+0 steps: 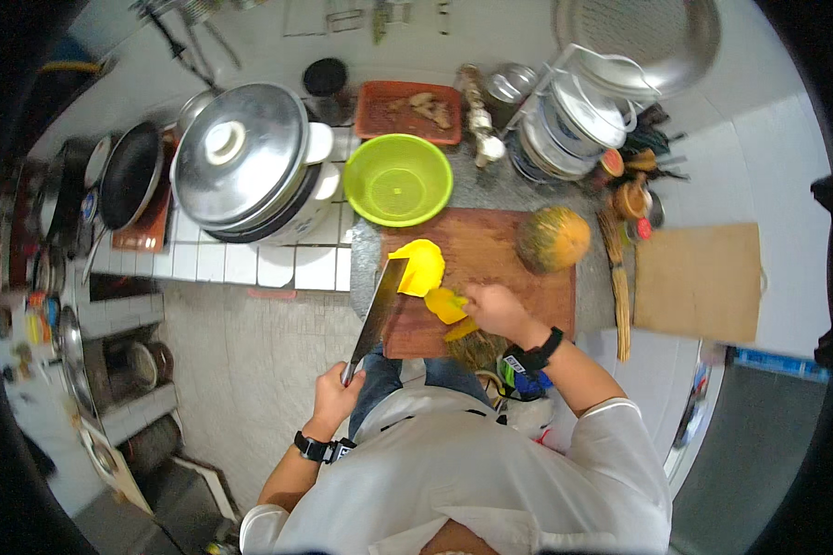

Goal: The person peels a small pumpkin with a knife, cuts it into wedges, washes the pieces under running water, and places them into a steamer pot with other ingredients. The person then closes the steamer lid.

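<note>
My left hand grips the handle of a cleaver, whose blade slants up over the left edge of a wooden cutting board. The blade's far end overlaps a bright yellow pumpkin piece. My right hand holds a smaller yellow pumpkin piece by its greenish end, low over the board. Below that hand, a green-skinned pumpkin part with a yellow cut edge lies at the board's near edge. A pumpkin with green and orange skin rests at the board's far right corner.
Beyond the board stands a green plastic colander, with a red tray of ginger-like roots behind. A large lidded pot is on the tiled counter at left. Stacked metal containers and a straw whisk stand or lie at right.
</note>
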Motion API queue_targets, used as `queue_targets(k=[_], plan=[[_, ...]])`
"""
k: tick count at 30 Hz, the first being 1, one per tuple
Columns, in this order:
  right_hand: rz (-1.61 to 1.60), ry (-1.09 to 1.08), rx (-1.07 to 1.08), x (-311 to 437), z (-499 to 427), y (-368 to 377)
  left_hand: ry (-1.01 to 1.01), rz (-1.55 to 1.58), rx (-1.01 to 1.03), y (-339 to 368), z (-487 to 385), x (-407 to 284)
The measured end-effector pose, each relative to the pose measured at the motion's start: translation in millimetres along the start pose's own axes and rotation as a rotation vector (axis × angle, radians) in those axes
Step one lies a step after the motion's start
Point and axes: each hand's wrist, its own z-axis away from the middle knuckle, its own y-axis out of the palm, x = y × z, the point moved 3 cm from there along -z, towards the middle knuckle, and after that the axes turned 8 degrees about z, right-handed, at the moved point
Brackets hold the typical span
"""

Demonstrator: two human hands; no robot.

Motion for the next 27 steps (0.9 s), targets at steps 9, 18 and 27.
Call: queue_targets(k=[9, 18, 27], plan=[[-0.3, 0.694, -0.656, -29.4, 249.1, -2.9, 0.155, -0.133, 0.226, -4.9, -21.6, -5.8], [0.183, 1.088, -0.434, -49.5, 362.0, 243.2, 0.271, -0.287, 0.463, 28.3, -46.6, -49.0], [-0.304, 0.683, -0.691, -26.9, 267.1, 163.3, 0.262, -0.261, 0.408, 38.3, -31.3, -54.8]])
